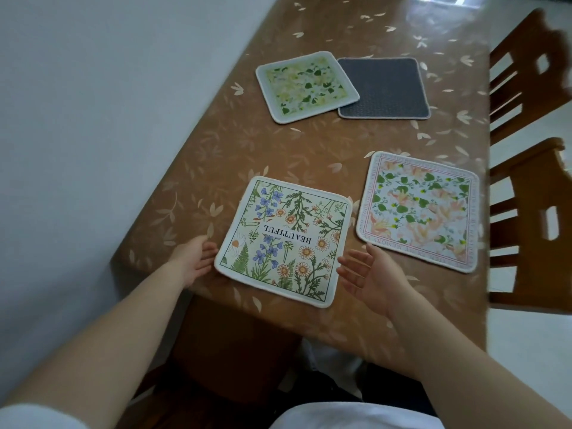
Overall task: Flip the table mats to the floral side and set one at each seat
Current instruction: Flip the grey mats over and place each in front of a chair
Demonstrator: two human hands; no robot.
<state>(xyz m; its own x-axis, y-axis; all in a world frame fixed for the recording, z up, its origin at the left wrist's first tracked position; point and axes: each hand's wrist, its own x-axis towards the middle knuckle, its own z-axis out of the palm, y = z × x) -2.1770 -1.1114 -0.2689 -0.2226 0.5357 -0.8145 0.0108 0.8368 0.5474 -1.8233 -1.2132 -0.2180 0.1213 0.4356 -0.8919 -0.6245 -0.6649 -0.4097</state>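
Mats number four on the brown table point(309, 150): three floral side up, the "BEAUTIFUL" mat point(283, 241) nearest between the left hand point(196, 260) and right hand point(370, 278), fingers spread, gripping nothing, the pink-bordered mat point(418, 212) to its right, the green mat point(306, 85) farther off, overlapping one grey-backed mat point(385, 88).

Four mats lie on the table point(309, 144). The nearest mat point(284, 241) sits at the near edge. Another mat point(419, 212) lies to its right. Two more lie farther back, the left mat point(306, 86) overlapping the right mat point(385, 89).
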